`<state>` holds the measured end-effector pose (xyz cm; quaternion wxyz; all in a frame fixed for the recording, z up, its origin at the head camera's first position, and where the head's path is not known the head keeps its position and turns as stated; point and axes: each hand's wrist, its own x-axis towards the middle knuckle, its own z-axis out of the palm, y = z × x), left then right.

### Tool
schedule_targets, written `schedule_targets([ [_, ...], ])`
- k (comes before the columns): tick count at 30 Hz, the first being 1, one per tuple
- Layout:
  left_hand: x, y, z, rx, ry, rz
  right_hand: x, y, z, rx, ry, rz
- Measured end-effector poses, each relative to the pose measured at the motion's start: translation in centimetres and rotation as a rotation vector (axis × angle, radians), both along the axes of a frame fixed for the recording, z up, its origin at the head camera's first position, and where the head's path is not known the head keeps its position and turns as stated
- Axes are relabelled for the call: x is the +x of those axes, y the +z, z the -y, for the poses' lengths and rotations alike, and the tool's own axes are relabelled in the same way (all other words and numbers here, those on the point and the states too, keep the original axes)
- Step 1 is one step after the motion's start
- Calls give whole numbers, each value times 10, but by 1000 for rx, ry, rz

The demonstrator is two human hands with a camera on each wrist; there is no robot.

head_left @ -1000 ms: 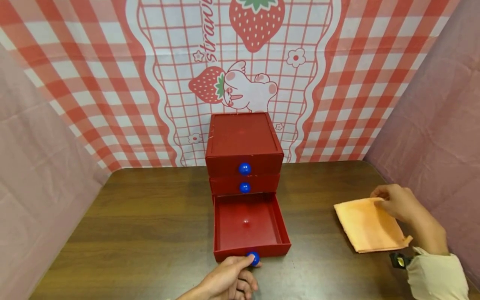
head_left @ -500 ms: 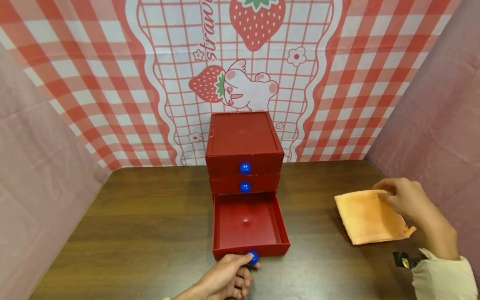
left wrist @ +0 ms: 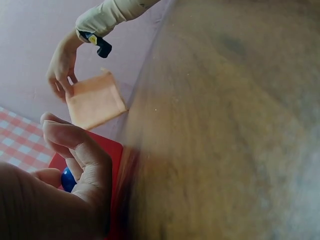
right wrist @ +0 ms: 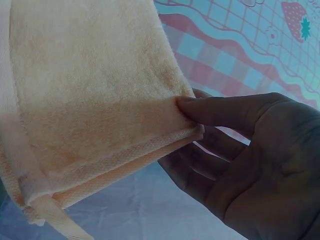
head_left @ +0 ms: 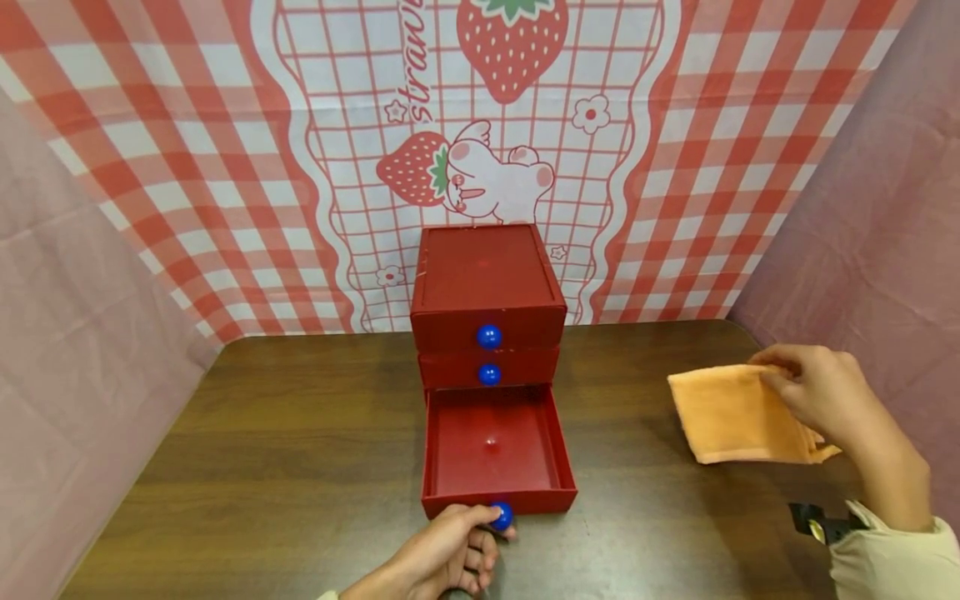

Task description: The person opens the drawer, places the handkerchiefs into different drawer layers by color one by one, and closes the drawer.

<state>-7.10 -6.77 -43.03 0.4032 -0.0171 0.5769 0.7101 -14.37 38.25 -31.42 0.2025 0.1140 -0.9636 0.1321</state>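
Note:
A red drawer box [head_left: 483,267] stands mid-table, its bottom drawer [head_left: 487,454] pulled out with nothing lying inside. With thumb and finger my left hand [head_left: 442,550] pinches the blue knob [head_left: 502,516] of that drawer; the same knob [left wrist: 68,179] shows behind the fingers in the left wrist view. On the right, my right hand [head_left: 821,392] holds a folded peach towel [head_left: 738,417] by its far right corner, above the table. In the right wrist view, the thumb lies on the towel [right wrist: 100,75] corner, with the other fingers beneath; a small loop hangs from another corner.
The two upper drawers, with blue knobs [head_left: 489,337], are closed. Behind the box hangs a red-and-white checked cloth [head_left: 315,167] with strawberry prints. Pink cloth walls [head_left: 847,233] flank the brown wooden table [head_left: 285,450].
My right hand has lifted the towel off the table, moving it up and slightly away. The left hand stays on the knob, and the drawer has shifted very slightly left.

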Motion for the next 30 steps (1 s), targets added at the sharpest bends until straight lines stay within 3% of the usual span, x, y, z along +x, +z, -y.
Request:
schedule_targets([
  [13,0,0,2,3,3,-23,6,15,17,-15,-31,-103],
  [20,3,-2,-1,5,11,-34,11,18,22,-31,-24,-114],
  [30,3,-2,-1,19,11,-35,18,26,40,-71,36,-280],
])
